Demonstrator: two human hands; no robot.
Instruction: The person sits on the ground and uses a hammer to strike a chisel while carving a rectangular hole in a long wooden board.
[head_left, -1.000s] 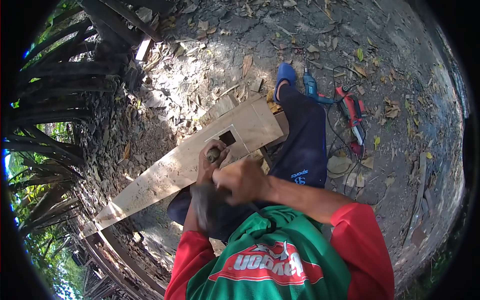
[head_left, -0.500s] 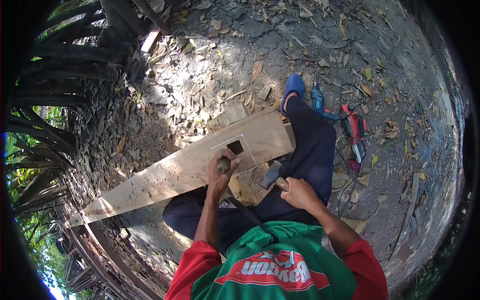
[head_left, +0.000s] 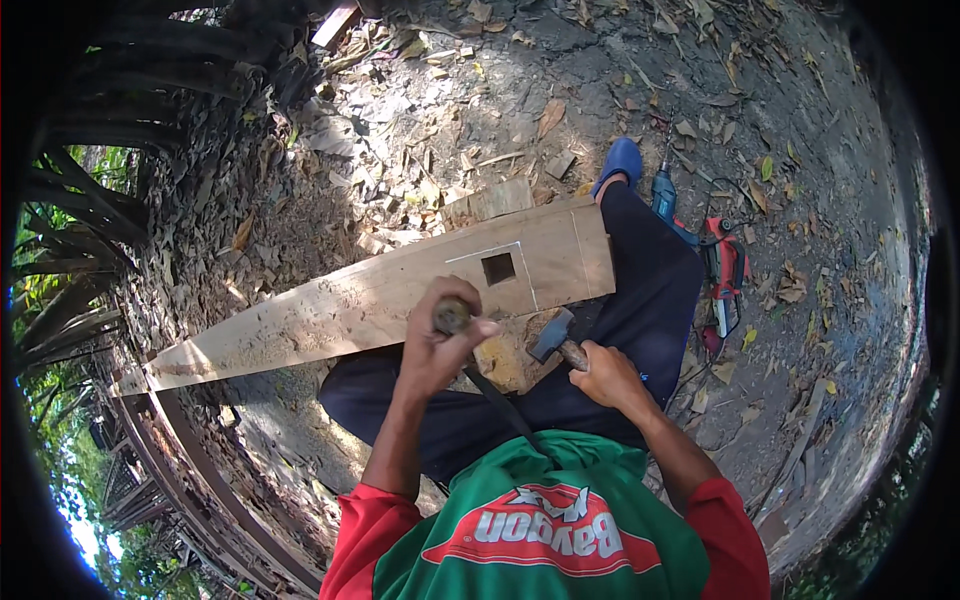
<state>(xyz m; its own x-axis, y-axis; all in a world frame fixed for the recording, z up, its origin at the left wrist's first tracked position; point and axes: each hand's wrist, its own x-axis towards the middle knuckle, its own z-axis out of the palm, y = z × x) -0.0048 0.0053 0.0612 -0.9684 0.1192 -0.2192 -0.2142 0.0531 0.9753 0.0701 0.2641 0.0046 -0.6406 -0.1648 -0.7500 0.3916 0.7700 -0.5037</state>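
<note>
Left fingers (head_left: pixel 447 287) wrap a handle (head_left: pixel 452 317), its far end hidden; right fingers (head_left: pixel 592 371) grip a hammer (head_left: pixel 553 336).

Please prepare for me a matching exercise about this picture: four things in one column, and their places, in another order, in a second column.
Things:
1. Hammer
2. Square hole
3. Red power tool
4. Round-ended handle

Places:
A. On the ground, to the right of the trousered leg
B. In the left hand
C. In the right hand
D. In the wooden board

Right pairs: 1-C, 2-D, 3-A, 4-B.
</note>
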